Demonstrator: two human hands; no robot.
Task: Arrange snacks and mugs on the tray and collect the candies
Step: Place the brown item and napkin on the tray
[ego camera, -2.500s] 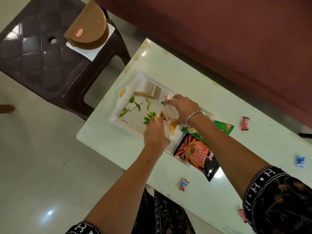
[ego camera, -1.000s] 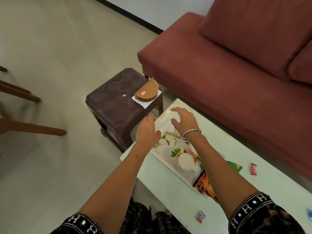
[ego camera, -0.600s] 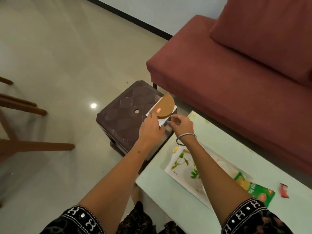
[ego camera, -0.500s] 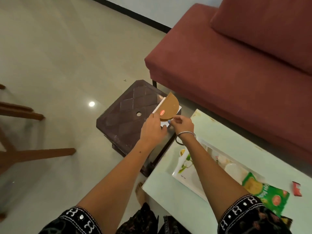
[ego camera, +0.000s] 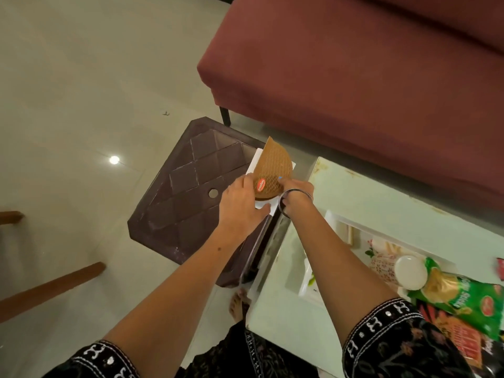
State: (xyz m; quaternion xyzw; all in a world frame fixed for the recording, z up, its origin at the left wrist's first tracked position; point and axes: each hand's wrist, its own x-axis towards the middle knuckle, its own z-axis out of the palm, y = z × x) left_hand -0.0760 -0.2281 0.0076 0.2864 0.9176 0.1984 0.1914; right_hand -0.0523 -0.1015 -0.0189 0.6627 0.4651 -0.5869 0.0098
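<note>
A brown half-round box (ego camera: 273,167) with a red label sits on a white sheet (ego camera: 257,159) on the dark stool (ego camera: 191,197). My left hand (ego camera: 241,204) wraps its left side and my right hand (ego camera: 296,190), with a bangle at the wrist, presses fingertips on its right side. The white flowered tray (ego camera: 351,223) lies on the pale table (ego camera: 381,192) to the right. On the tray stand a white mug (ego camera: 410,272) and a green snack bag (ego camera: 463,298). An orange and black snack bag (ego camera: 461,342) lies below it. A red candy (ego camera: 500,271) shows at the right edge.
A maroon sofa (ego camera: 354,64) runs behind the table and stool. Wooden chair legs (ego camera: 51,287) stick out over the tiled floor at the left. My bare foot (ego camera: 240,304) is between stool and table.
My hands left the mug on the tray and went left to the stool. They have now closed on both sides of the brown box.
</note>
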